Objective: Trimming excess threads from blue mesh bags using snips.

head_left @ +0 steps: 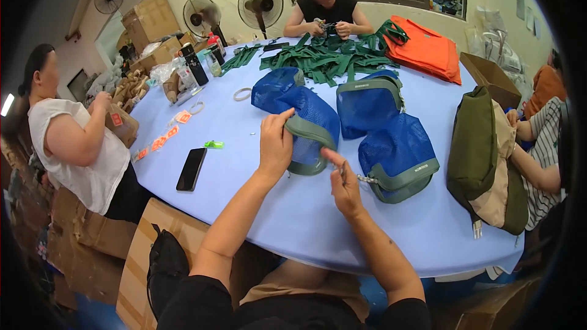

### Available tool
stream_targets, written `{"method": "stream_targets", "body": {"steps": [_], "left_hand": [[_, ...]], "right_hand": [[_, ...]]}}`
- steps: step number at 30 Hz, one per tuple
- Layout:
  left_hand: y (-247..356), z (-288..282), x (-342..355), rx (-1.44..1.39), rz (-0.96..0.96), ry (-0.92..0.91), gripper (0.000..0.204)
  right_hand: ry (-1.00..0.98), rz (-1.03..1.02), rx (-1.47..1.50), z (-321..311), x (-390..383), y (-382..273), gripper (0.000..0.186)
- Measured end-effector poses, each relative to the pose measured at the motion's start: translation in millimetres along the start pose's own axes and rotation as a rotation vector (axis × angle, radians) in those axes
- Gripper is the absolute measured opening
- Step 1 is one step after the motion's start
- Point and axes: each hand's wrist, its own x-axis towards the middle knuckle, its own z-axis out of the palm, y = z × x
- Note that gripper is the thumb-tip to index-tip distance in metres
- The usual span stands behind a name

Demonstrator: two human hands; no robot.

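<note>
In front of me is a blue mesh bag [325,114] with a grey-green rim band, its opening tilted toward me. My left hand [276,144] grips the band at its left side, fingers closed over the edge. At the band's right end is my right hand [347,188], its index fingertip at the edge and the other fingers curled. Something small and greyish shows by those fingers, too blurred to name. Just right of that hand lies another blue mesh bag [398,143] with a metal clasp [367,178] at its rim. Behind it rests a further blue mesh bag [362,110].
A black phone [191,170] and green lighter [214,145] lie left on the table [244,201]. Dark green straps [333,58] are heaped before a person opposite. An orange bag [422,49] and an olive-and-beige bag [474,153] lie right. People also sit left and right.
</note>
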Motion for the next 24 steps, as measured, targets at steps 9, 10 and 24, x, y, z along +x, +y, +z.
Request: {"method": "stream_targets", "body": {"steps": [9,10,24], "left_hand": [[8.3,5.9,-89.8,-0.458,-0.322,-0.621,0.021],[11.5,5.8,-98.5,-0.465,-0.329,-0.639,0.021],[51.6,8.6,-87.7,-2.076,-0.952,-0.022,0.044]], "right_hand": [[0.094,-0.316,-0.424,-22.6,13.6,-12.8,0.023],[0.055,-0.298,-0.448,-24.0,13.1,-12.2,0.025],[0.026,-0.142,-0.362,-20.0,10.0,12.4,0.027]]}}
